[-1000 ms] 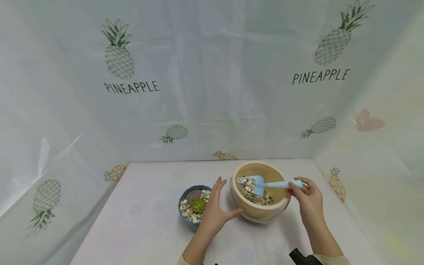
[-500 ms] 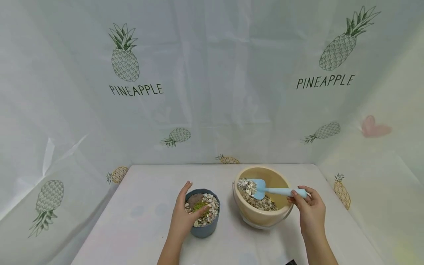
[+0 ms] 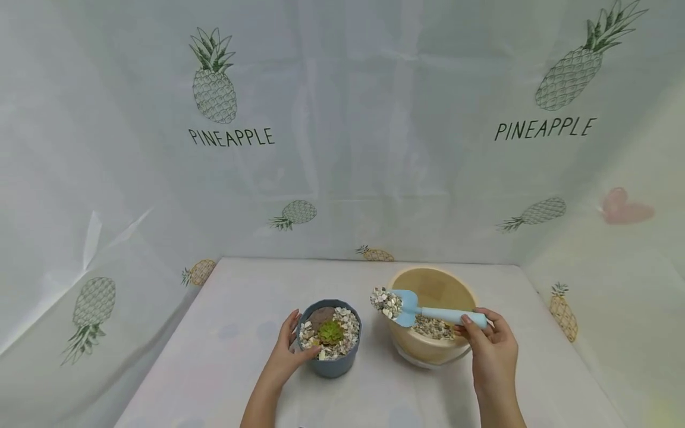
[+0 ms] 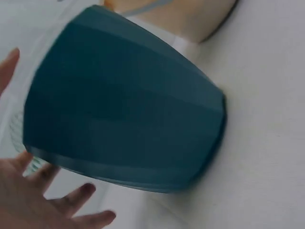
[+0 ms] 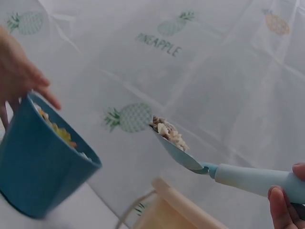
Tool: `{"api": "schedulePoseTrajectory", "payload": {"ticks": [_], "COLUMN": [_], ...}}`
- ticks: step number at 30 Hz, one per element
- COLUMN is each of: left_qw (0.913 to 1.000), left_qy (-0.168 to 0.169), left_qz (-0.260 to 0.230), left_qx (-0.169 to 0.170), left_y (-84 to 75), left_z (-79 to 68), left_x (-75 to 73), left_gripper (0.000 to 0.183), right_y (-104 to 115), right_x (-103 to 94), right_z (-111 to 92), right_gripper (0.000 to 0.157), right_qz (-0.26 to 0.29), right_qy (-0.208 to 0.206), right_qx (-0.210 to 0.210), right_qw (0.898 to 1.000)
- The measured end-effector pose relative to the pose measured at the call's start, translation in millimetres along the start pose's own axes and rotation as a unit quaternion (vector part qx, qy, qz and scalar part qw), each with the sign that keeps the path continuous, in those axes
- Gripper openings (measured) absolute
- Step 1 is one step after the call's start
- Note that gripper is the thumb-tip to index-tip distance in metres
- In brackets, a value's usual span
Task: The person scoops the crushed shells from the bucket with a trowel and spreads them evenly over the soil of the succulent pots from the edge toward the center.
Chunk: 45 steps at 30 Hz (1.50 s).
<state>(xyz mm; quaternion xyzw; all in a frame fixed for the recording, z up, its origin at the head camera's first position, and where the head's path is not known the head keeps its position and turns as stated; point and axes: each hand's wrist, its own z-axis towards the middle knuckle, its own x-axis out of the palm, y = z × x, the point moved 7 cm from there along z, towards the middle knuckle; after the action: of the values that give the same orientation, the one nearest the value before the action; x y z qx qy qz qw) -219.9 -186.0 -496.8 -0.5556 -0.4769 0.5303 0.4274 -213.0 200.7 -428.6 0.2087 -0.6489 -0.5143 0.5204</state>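
Observation:
My right hand (image 3: 495,351) grips the handle of a light blue hand trowel (image 3: 409,308). A heap of small pale stone chips (image 5: 169,132) lies on its blade, which is raised above the left rim of a cream bucket (image 3: 423,351). More chips lie inside the bucket. To its left stands a blue-grey flowerpot (image 4: 124,105) holding a green succulent (image 3: 330,331) among pale chips and a brown patch. My left hand (image 3: 289,348) is at the pot's left side, fingers spread and thumb near the front rim.
A white-covered table (image 3: 214,351) bears the pot and bucket, with a gap between them. Pale sheeting (image 3: 342,142) printed with pineapples hangs behind the table and at both sides. The bucket's thin handle (image 5: 136,205) hangs down its outside.
My left hand has moved left from between pot and bucket, across the pot, to its left side. The loaded trowel has risen and shifted left, out over the bucket's rim.

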Motion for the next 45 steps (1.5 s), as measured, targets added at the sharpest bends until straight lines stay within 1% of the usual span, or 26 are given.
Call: {"api": "schedulePoseTrajectory", "payload": {"ticks": [2,5,9,13,17,19,22,25,27,29,31,33,35,39,42,45], "left_qw": [0.9992,0.9968,0.9922,0.9868,0.9796,0.9743,0.9628,0.949,0.9428,0.9405,0.9416,0.9446,0.9495,0.9574,0.9632,0.9689], "left_qy": [0.025,0.058,0.101,0.149,0.196,0.22,0.264,0.308,0.326,0.332,0.329,0.32,0.306,0.277,0.256,0.235], "left_qz": [-0.029,-0.054,-0.074,-0.062,-0.035,-0.024,-0.007,-0.009,-0.014,-0.022,-0.028,-0.036,-0.043,-0.06,-0.063,-0.062], "left_qx": [-0.008,-0.011,0.003,0.015,0.03,0.04,0.054,0.064,0.069,0.069,0.068,0.062,0.056,0.054,0.054,0.049], "left_y": [5.9,13.3,20.3,23.4,20.8,19.1,18.8,18.0,18.4,19.8,22.6,25.1,26.7,24.7,22.8,24.2], "left_z": [0.8,3.0,7.7,13.6,24.4,31.6,42.1,50.2,54.2,56.6,57.4,56.0,53.4,45.5,39.8,36.5], "left_x": [2.3,4.1,0.9,-2.1,-3.2,-3.9,-5.5,-5.6,-4.7,-3.6,-2.6,-1.2,0.6,4.9,7.3,9.7], "left_gripper": [0.102,0.104,0.107,0.112,0.116,0.118,0.118,0.119,0.119,0.119,0.118,0.117,0.117,0.119,0.119,0.117], "right_y": [-4,-10,-21,-29,-35,-36,-38,-39,-39,-40,-40,-41,-41,-42,-43,-44], "right_x": [7.1,19.2,31.6,37.7,44.7,48.2,52.0,54.6,56.1,57.6,59.5,60.4,60.8,60.7,60.5,59.6], "right_z": [-5,-13,-21,-27,-33,-35,-38,-39,-41,-42,-44,-45,-46,-46,-45,-45], "right_gripper": [0.018,0.017,0.018,0.021,0.023,0.022,0.023,0.024,0.024,0.024,0.024,0.025,0.025,0.023,0.024,0.025], "right_qz": [0.001,0.001,-0.009,-0.027,-0.034,-0.034,-0.034,-0.045,-0.049,-0.053,-0.054,-0.06,-0.065,-0.07,-0.071,-0.073], "right_qy": [0.01,0.032,0.056,0.056,0.065,0.073,0.082,0.087,0.091,0.095,0.101,0.102,0.101,0.098,0.097,0.093], "right_qx": [0.002,0.003,0.016,0.025,0.022,0.02,0.019,0.021,0.024,0.027,0.03,0.034,0.036,0.034,0.034,0.037], "right_qw": [1.0,0.999,0.998,0.998,0.997,0.997,0.996,0.995,0.994,0.994,0.993,0.992,0.992,0.992,0.992,0.992]}}
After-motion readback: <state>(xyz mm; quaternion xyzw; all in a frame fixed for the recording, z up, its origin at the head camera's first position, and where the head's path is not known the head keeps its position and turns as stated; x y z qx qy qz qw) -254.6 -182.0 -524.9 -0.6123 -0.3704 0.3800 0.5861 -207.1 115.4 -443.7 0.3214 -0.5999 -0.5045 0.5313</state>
